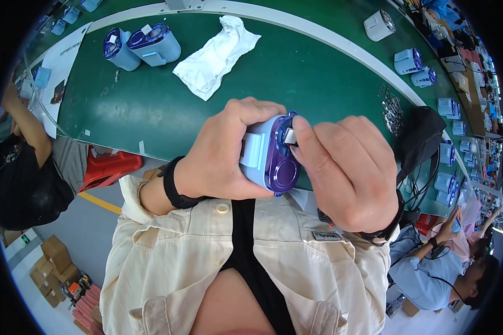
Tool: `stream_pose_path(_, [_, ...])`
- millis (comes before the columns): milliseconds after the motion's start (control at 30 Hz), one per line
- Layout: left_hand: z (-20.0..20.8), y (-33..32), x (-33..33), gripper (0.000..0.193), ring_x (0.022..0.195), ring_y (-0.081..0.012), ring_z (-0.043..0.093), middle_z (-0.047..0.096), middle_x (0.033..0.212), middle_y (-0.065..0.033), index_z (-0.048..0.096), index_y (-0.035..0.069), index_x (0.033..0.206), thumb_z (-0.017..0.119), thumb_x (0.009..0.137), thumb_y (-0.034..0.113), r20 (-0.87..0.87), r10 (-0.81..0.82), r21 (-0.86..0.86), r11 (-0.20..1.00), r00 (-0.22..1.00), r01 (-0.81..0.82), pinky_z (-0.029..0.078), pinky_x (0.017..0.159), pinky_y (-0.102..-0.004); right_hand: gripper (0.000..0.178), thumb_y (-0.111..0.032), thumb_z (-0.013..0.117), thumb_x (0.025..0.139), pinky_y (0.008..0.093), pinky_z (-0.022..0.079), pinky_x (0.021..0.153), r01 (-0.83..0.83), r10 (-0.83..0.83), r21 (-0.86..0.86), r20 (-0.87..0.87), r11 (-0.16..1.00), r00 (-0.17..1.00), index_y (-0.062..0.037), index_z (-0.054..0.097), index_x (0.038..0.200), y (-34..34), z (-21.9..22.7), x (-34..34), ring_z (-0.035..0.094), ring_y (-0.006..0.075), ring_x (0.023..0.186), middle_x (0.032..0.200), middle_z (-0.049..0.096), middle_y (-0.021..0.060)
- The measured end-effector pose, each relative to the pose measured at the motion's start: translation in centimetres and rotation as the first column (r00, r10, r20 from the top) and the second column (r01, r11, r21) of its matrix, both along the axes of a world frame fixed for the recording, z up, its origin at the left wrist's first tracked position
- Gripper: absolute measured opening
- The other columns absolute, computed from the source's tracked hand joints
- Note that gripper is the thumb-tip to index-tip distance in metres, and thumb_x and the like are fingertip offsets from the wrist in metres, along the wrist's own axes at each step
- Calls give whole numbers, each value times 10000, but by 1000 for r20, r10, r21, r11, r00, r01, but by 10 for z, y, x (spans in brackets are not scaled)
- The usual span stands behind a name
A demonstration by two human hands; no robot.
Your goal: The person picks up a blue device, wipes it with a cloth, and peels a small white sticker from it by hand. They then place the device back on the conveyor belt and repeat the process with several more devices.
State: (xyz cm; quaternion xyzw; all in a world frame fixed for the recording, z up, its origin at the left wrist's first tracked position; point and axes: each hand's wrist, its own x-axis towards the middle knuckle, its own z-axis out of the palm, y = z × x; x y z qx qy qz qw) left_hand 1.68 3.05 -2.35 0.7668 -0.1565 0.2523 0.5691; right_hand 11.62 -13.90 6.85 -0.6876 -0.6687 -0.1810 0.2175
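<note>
My left hand is wrapped round a light blue, rounded device with a glossy purple face and a round lens-like disc, held above the table's near edge. Its purple face is turned to the right. Thumb and forefinger of my right hand pinch a small white square piece at the upper part of that face; whether it is fixed there I cannot tell. Two similar devices, one narrow and one wider, stand at the back left, each with a white square on top.
A crumpled white cloth lies on the green table. To the right are a pile of small metal parts and a black pouch with cables. A pale curved rail runs behind, with more devices beyond. Other people sit at both sides.
</note>
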Motion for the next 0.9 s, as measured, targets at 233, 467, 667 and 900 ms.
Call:
stream_pose_path(233, [6, 0, 0, 895, 943, -332, 628, 590, 1148, -225, 389, 23, 1218, 921, 525, 216, 58, 42, 40, 998, 997, -45, 497, 796, -380, 411, 10, 777, 554, 308, 433, 508, 43, -20, 210, -111, 977, 994, 73, 687, 950, -1, -8, 1, 559, 241, 608, 778, 605, 130])
stream_pose_path(467, [10, 0, -2, 888, 950, -338, 630, 587, 1151, -233, 391, 20, 1210, 928, 533, 225, 77, 38, 38, 998, 996, -41, 503, 776, -371, 383, 7, 781, 570, 316, 441, 500, -35, 58, 181, -121, 983, 991, 66, 685, 937, -1, -2, 4, 568, 241, 613, 783, 612, 134])
stream_pose_path(667, [9, -2, -2, 887, 927, -323, 629, 585, 1154, -226, 381, 20, 1206, 926, 535, 218, 64, 20, 54, 998, 998, -23, 504, 768, -367, 328, 7, 778, 590, 314, 440, 491, -115, 138, 191, -112, 975, 984, 57, 678, 898, 0, -3, 12, 561, 241, 589, 768, 607, 132])
stream_pose_path(900, [9, -3, -1, 879, 898, -308, 625, 588, 1155, -213, 372, 27, 1204, 921, 544, 215, 22, -18, -6, 1000, 1000, 18, 504, 761, -360, 305, 4, 773, 600, 319, 444, 488, -121, 154, 179, -188, 976, 970, 51, 676, 886, -2, -5, 13, 563, 247, 582, 769, 612, 131])
